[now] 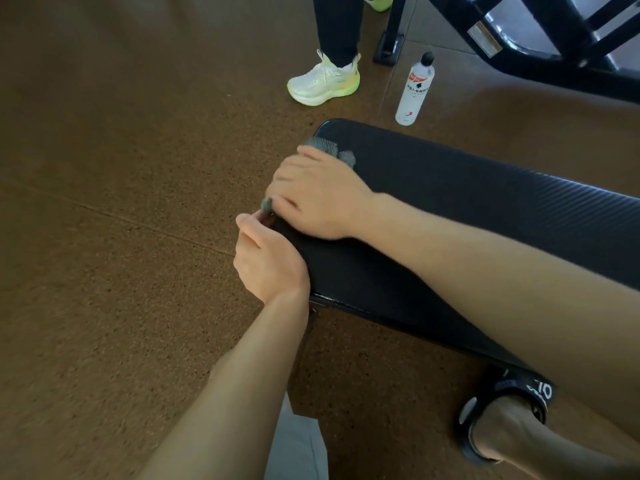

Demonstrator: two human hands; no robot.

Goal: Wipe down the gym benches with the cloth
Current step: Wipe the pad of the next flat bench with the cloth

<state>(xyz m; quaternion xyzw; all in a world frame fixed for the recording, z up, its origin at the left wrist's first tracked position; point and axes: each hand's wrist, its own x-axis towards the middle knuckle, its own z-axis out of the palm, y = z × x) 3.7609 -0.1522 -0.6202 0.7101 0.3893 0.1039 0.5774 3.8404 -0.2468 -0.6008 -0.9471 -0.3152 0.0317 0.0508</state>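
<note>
A black padded gym bench (450, 209) runs from the centre to the right edge. A grey cloth (325, 145) lies on its left end, mostly hidden under my right hand (318, 195), which presses flat on it with straight fingers. Grey bits of the cloth show beyond the fingertips and at the bench's near-left edge. My left hand (266, 258) sits at that edge with its fingers curled, pinching the cloth's corner beside the pad.
A white plastic bottle (414, 91) stands on the brown speckled floor behind the bench. Another person's white and lime sneaker (323, 81) is to its left. A black machine frame (519, 39) fills the top right. My foot in a black slide sandal (502, 414) is at lower right.
</note>
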